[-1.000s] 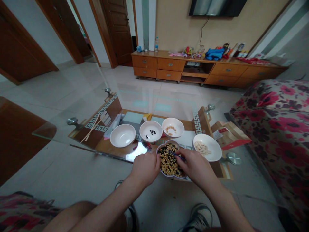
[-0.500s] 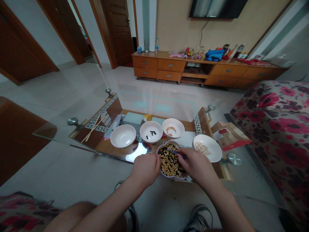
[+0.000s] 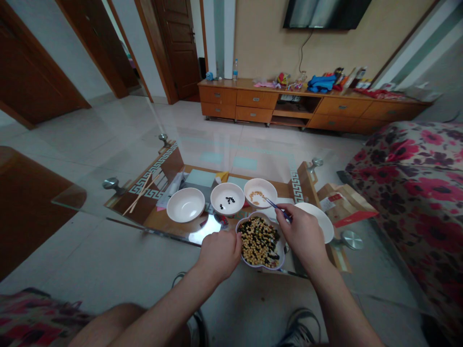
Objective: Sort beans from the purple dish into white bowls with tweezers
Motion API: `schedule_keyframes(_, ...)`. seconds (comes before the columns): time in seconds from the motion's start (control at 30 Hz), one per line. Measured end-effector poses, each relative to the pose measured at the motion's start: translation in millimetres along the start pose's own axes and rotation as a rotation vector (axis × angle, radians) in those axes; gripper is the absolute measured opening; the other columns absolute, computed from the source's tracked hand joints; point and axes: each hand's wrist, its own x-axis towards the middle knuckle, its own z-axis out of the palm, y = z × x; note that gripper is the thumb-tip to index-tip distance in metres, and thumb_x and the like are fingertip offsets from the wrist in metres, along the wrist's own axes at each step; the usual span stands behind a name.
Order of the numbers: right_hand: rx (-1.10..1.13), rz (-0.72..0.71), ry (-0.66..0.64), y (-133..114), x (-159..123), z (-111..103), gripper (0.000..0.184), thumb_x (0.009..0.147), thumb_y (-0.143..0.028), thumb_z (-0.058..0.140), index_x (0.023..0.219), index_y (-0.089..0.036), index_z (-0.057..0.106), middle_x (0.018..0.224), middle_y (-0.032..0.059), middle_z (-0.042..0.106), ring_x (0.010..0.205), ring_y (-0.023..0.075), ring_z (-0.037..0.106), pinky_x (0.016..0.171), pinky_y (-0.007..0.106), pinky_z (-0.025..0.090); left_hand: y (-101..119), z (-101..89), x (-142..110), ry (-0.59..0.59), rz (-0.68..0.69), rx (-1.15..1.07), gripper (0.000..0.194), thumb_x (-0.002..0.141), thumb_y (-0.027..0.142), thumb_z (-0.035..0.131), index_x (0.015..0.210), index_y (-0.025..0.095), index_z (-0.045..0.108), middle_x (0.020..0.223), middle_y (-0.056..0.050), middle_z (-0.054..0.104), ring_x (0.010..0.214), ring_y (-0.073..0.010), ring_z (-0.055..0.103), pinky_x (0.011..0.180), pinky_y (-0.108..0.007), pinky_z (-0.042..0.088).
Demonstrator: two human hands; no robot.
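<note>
My right fingers (image 3: 285,228): pinching blue tweezers (image 3: 272,203), pointing forward-left
Left fingers (image 3: 237,243): gripping scalloped white bowl (image 3: 279,251)
Round white kernel bowl (image 3: 258,185): forward-left, right nearer

A home living room: wall-mounted television (image 3: 327,13), long wooden cabinet (image 3: 253,99), flower-patterned sofa cover (image 3: 427,173), glass tabletop (image 3: 108,207).

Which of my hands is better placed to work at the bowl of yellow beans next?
Right, probably: the right hand's tweezers reach over that bowl, while the left hand grips the mixed bowl.
</note>
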Motion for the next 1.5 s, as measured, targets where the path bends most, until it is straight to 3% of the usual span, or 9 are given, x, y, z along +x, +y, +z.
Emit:
schedule_keyframes(0.27, 0.129, -0.036, 0.018, -5, 8, 8, 0.029, 0.097, -0.039, 0.049, 0.105, -0.02, 0.071, 0.097, 0.01, 0.077, 0.08, 0.0258, 0.069, 0.072, 0.036, 0.046, 0, -0.7, -1, 0.015, 0.01, 0.005, 0.056, 0.105, 0.039, 0.022, 0.095, 0.017, 0.073, 0.093, -0.014, 0.077, 0.085, -0.0297, 0.073, 0.074, -0.04, 0.053)
schedule_keyframes(0.5, 0.344, -0.167, -0.082, -5, 10, 27, 0.022, 0.099, -0.032, 0.044, 0.109, -0.021, 0.061, 0.116, 0.0135, 0.073, 0.1, 0.0261, 0.07, 0.09, 0.041, 0.05, -1, 1.7, -1, 0.043, 0.018, 0.009, 0.055, 0.104, 0.039, 0.023, 0.094, 0.017, 0.073, 0.091, -0.014, 0.077, 0.083, -0.03, 0.074, 0.072, -0.04, 0.054)
schedule_keyframes(0.73, 0.317, -0.137, -0.133, -7, 10, 27, 0.016, 0.096, -0.028, 0.046, 0.098, -0.021, 0.06, 0.094, 0.0115, 0.073, 0.088, 0.0259, 0.069, 0.081, 0.04, 0.05, -1, 2.9, -1, 0.027, 0.01, -0.002, 0.055, 0.105, 0.04, 0.023, 0.096, 0.018, 0.072, 0.092, -0.014, 0.077, 0.084, -0.0285, 0.073, 0.074, -0.039, 0.053)
schedule_keyframes(1.5, 0.165, -0.104, -0.159, 12, -1, 11, 0.012, 0.093, -0.027, 0.049, 0.091, -0.021, 0.059, 0.086, 0.0097, 0.071, 0.081, 0.0246, 0.066, 0.074, 0.034, 0.045, 1, 3.5, 0, 0.017, -0.012, -0.019, 0.052, 0.105, 0.038, 0.026, 0.096, 0.017, 0.072, 0.093, -0.014, 0.077, 0.086, -0.0299, 0.074, 0.075, -0.041, 0.056)
